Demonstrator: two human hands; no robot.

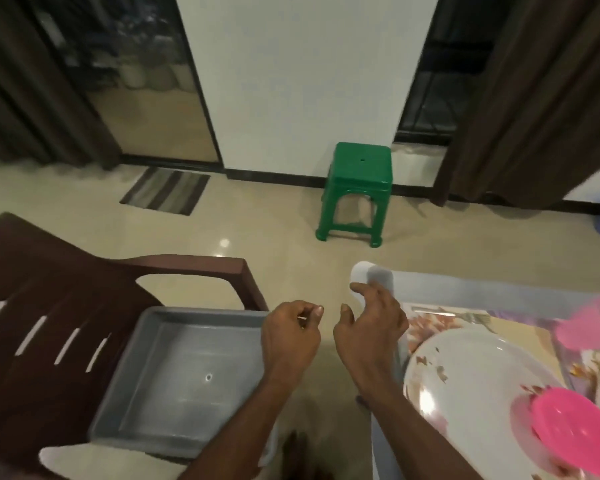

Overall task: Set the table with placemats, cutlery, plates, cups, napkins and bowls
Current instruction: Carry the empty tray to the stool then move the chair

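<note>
Both hands bare, plate (471, 386) beside right hand (369, 327)

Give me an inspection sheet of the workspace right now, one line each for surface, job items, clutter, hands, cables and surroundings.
Surface: white table at right, corner and edge in view, with a floral placemat on it.
Job's things: white plate on the placemat; pink bowl on the plate; pink cup, blurred, farther back.
Clutter: grey tray holding nothing, on the seat of a brown chair.
Grippers: left hand with fingers curled, maybe pinching something small, cannot tell; right hand relaxed, holding nothing, by the table corner.
Cables: nothing seen.
Surroundings: green stool, striped mat, dark curtains.
</note>
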